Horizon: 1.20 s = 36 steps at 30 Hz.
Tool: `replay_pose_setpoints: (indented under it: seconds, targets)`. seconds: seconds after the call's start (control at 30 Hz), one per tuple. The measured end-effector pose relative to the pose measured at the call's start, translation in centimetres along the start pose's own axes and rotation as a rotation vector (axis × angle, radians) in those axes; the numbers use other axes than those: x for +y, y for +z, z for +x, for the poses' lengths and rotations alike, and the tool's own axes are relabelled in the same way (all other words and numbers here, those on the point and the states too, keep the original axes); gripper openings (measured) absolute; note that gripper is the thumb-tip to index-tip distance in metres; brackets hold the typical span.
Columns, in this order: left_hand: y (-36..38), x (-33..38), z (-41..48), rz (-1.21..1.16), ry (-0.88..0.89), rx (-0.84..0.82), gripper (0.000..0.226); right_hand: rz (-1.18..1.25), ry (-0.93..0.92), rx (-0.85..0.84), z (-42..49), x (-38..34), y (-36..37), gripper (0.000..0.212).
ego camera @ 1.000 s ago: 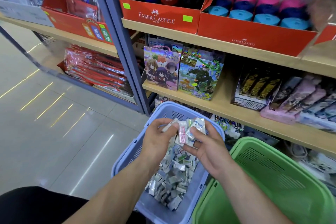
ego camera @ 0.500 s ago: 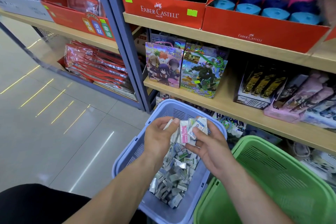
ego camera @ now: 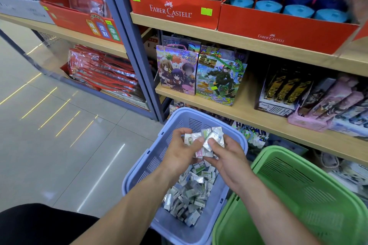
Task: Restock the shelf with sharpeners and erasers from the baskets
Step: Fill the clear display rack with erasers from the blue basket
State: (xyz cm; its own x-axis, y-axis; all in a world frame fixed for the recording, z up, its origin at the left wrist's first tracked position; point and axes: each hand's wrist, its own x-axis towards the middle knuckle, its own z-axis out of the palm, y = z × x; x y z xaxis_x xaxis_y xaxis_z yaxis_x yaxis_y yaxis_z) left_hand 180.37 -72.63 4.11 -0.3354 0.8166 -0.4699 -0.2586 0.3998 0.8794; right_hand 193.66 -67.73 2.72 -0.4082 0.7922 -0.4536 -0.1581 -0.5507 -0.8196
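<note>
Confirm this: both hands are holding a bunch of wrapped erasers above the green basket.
Wrong in one respect. The left hand and right hand hold the wrapped erasers above the blue basket, not the green basket, which stands beside it on the person's right. The head view shows this.

**Your hands have closed in on the bundle.**

Your left hand (ego camera: 179,153) has slid rightward across the middle of the frame until its thumb meets the thumb of your right hand (ego camera: 229,159), closing the gap that was open between them a second ago. The wrapped erasers (ego camera: 211,135) are now gathered tighter and fan out above both thumbs. The pink-labelled eraser (ego camera: 199,153), which stood upright between your hands, now sits below the thumbs. The red boxes (ego camera: 175,12) along the top edge are cropped slightly more.
</note>
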Motion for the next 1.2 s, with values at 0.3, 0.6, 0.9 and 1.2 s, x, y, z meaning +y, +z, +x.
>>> replay_pose_setpoints:
  seconds: [0.3,0.6,0.9,1.2]
  targets:
    - [0.1,-0.2,0.1,-0.124,-0.024,0.088,0.033,0.027,0.021,-0.006,0.0,0.6,-0.5,0.023]
    - [0.2,-0.4,0.2,-0.159,-0.037,0.026,0.025,0.172,-0.015,0.073,0.7,1.2,-0.6,0.092]
    - [0.1,-0.5,0.2,-0.203,-0.053,0.008,0.026,0.032,-0.05,0.045,0.5,1.1,-0.8,0.02]
    - [-0.1,-0.9,0.9,-0.18,-0.072,0.147,0.05,0.019,-0.045,-0.013,0.2,1.2,-0.8,0.024]
